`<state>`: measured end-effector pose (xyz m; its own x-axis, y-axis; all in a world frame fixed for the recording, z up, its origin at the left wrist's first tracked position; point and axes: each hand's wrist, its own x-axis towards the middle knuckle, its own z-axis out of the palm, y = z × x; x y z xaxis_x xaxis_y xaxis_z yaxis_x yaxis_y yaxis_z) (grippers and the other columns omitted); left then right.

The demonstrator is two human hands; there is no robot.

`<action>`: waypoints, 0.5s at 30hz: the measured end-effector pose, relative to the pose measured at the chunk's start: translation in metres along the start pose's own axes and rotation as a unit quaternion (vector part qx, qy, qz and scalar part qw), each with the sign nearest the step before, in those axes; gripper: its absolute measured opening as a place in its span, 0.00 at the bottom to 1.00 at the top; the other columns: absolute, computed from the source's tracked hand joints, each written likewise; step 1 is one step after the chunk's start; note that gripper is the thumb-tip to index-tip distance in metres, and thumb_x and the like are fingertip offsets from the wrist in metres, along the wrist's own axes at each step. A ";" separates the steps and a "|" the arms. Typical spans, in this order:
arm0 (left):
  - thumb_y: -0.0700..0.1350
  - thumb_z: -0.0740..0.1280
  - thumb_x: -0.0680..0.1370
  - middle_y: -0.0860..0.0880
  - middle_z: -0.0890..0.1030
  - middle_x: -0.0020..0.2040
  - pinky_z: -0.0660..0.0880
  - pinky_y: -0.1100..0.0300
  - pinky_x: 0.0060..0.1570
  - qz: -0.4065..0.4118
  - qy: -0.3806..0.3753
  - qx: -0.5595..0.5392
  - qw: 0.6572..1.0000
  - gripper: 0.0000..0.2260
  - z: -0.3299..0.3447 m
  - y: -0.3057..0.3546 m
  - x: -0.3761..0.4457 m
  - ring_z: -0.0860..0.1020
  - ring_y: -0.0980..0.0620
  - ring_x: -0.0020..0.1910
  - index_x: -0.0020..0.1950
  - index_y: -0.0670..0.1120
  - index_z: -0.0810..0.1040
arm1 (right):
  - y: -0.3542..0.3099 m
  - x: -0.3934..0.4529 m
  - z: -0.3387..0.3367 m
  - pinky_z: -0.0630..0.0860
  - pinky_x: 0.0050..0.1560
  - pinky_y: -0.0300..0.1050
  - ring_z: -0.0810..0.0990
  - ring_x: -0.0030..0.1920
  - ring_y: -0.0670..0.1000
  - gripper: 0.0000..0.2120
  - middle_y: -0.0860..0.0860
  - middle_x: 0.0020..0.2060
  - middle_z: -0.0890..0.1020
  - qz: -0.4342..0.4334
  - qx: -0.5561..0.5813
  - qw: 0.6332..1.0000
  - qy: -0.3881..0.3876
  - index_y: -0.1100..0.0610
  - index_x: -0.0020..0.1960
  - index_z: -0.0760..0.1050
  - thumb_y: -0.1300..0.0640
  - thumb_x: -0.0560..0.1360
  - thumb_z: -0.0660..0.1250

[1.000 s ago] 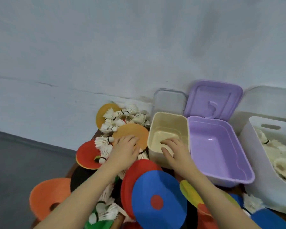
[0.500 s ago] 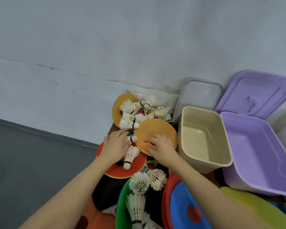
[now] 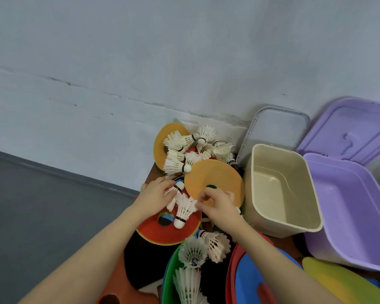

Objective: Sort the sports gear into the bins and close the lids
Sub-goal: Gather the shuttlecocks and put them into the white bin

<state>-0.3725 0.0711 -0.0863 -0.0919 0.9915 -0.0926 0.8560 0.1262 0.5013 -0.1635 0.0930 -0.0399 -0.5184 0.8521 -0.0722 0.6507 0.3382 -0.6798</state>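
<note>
White feather shuttlecocks and flat coloured discs lie heaped on a small table. My left hand (image 3: pixel 155 194) curls round one shuttlecock (image 3: pixel 178 186) whose cork points right. My right hand (image 3: pixel 217 204) pinches the feather skirt of a second shuttlecock (image 3: pixel 183 212), which lies cork-down on a red disc (image 3: pixel 160 232). An orange disc (image 3: pixel 215 176) sits just behind my right hand. To the right stand an empty beige bin (image 3: pixel 259 189) and an empty purple bin (image 3: pixel 349 216), both open.
More shuttlecocks (image 3: pixel 189 148) pile up on an orange disc (image 3: pixel 159 148) by the wall. A clear lid (image 3: pixel 274 126) and a purple lid (image 3: pixel 351 128) lean behind the bins. Green (image 3: pixel 168 275), blue (image 3: pixel 248 281) and yellow-green (image 3: pixel 338 284) discs lie nearest me.
My right hand left the beige bin, crossed the orange disc and took the shuttlecock on the red disc. My left hand closed on another shuttlecock. The view swung left.
</note>
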 end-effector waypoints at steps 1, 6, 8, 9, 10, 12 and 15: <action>0.54 0.59 0.79 0.53 0.73 0.63 0.60 0.51 0.59 -0.001 -0.001 0.010 1.000 0.16 0.002 0.001 0.000 0.70 0.51 0.63 0.67 0.55 0.71 | 0.003 -0.002 -0.004 0.52 0.56 0.42 0.72 0.48 0.39 0.08 0.41 0.40 0.77 0.000 0.007 1.000 0.011 0.46 0.39 0.71 0.54 0.74 0.67; 0.55 0.59 0.78 0.54 0.72 0.66 0.60 0.50 0.59 -0.008 -0.023 0.033 0.999 0.18 0.015 0.006 -0.002 0.68 0.52 0.65 0.68 0.57 0.69 | 0.011 -0.011 -0.017 0.71 0.51 0.44 0.76 0.41 0.42 0.08 0.45 0.35 0.79 0.002 0.140 0.986 0.095 0.50 0.37 0.75 0.60 0.71 0.71; 0.56 0.59 0.78 0.54 0.71 0.67 0.60 0.49 0.60 -0.014 -0.032 0.034 0.999 0.19 0.020 0.006 -0.003 0.68 0.52 0.66 0.69 0.58 0.67 | 0.014 -0.013 -0.019 0.73 0.48 0.42 0.77 0.40 0.42 0.07 0.46 0.35 0.79 0.012 0.150 0.979 0.139 0.52 0.37 0.76 0.60 0.72 0.70; 0.57 0.59 0.78 0.53 0.72 0.67 0.61 0.49 0.60 -0.020 -0.037 0.037 0.998 0.20 0.022 0.007 -0.004 0.69 0.51 0.66 0.70 0.57 0.66 | 0.014 -0.015 -0.020 0.73 0.47 0.39 0.77 0.40 0.42 0.06 0.46 0.35 0.79 0.014 0.153 0.976 0.157 0.52 0.38 0.76 0.60 0.72 0.70; 0.57 0.59 0.78 0.52 0.73 0.66 0.63 0.49 0.61 -0.024 -0.041 0.036 0.998 0.21 0.023 0.008 -0.005 0.70 0.50 0.65 0.70 0.56 0.66 | 0.015 -0.016 -0.020 0.73 0.46 0.38 0.76 0.40 0.41 0.06 0.46 0.35 0.79 0.016 0.154 0.973 0.169 0.52 0.38 0.76 0.60 0.72 0.70; 0.54 0.61 0.78 0.50 0.75 0.65 0.67 0.49 0.61 -0.030 -0.030 0.003 0.999 0.21 0.025 0.009 -0.008 0.72 0.48 0.63 0.70 0.54 0.67 | 0.015 -0.019 -0.021 0.72 0.44 0.36 0.76 0.40 0.41 0.06 0.46 0.35 0.79 0.014 0.152 0.973 0.175 0.53 0.39 0.76 0.61 0.72 0.69; 0.51 0.65 0.76 0.49 0.77 0.62 0.70 0.49 0.58 -0.026 0.024 -0.035 0.999 0.21 0.024 0.012 -0.015 0.74 0.48 0.61 0.69 0.52 0.70 | 0.018 -0.026 -0.022 0.72 0.43 0.33 0.76 0.39 0.41 0.07 0.45 0.35 0.79 0.007 0.142 0.974 0.178 0.52 0.38 0.75 0.62 0.72 0.69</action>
<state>-0.3484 0.0566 -0.0992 -0.1605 0.9838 -0.0803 0.8114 0.1779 0.5567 -0.1259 0.0859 -0.0344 -0.2521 0.9573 0.1414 0.4504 0.2454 -0.8585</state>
